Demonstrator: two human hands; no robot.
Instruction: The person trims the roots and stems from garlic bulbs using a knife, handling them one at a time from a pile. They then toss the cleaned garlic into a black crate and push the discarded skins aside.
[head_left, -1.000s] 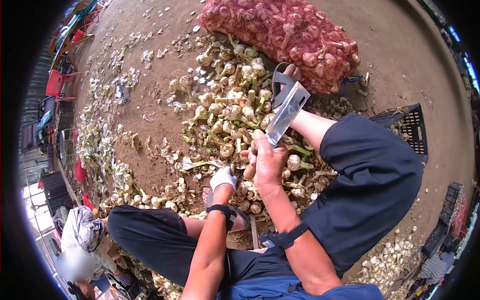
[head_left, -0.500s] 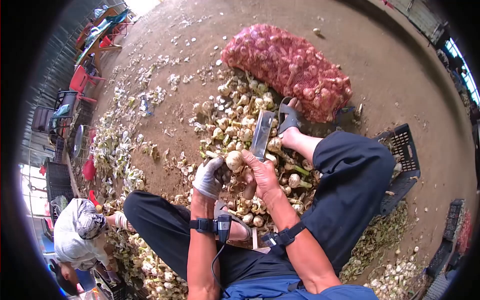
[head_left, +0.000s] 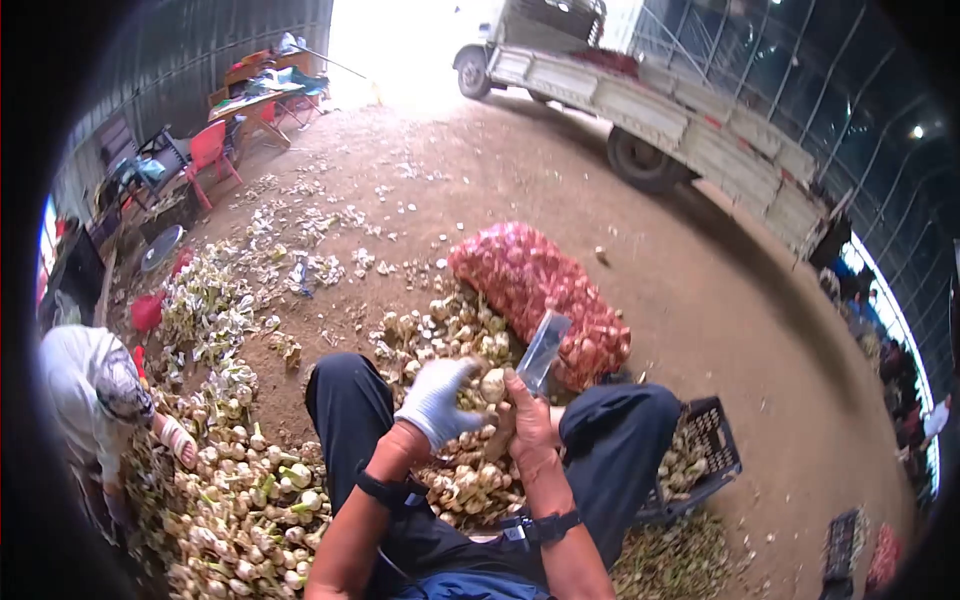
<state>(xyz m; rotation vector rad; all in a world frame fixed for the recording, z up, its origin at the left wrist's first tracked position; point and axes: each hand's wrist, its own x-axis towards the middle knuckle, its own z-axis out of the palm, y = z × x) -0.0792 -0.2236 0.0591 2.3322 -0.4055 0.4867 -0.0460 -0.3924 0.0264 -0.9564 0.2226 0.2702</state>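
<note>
My left hand (head_left: pixel 438 402), in a white glove, is open, its fingers and thumb spread. Just past its fingertips is a pale garlic bulb (head_left: pixel 493 385), beside my right thumb; whether the thumb presses on it I cannot tell. My bare right hand (head_left: pixel 532 425) is closed around the handle of a knife with a broad, flat blade (head_left: pixel 545 352) pointing up and away. Below and beyond both hands, between my knees, lies a heap of garlic bulbs (head_left: pixel 468 490), some with stems.
A full red mesh sack (head_left: pixel 540 295) of garlic lies ahead. A black crate (head_left: pixel 708 450) stands by my right knee. At left, a person (head_left: pixel 90 400) bends beside more garlic (head_left: pixel 250 510). A truck (head_left: pixel 660 110) is parked at the back; a red chair (head_left: pixel 208 150) stands far left.
The view has tilted up, bringing the truck into sight. My left hand has opened and drawn away from the garlic bulb, while my right hand keeps hold of the knife.
</note>
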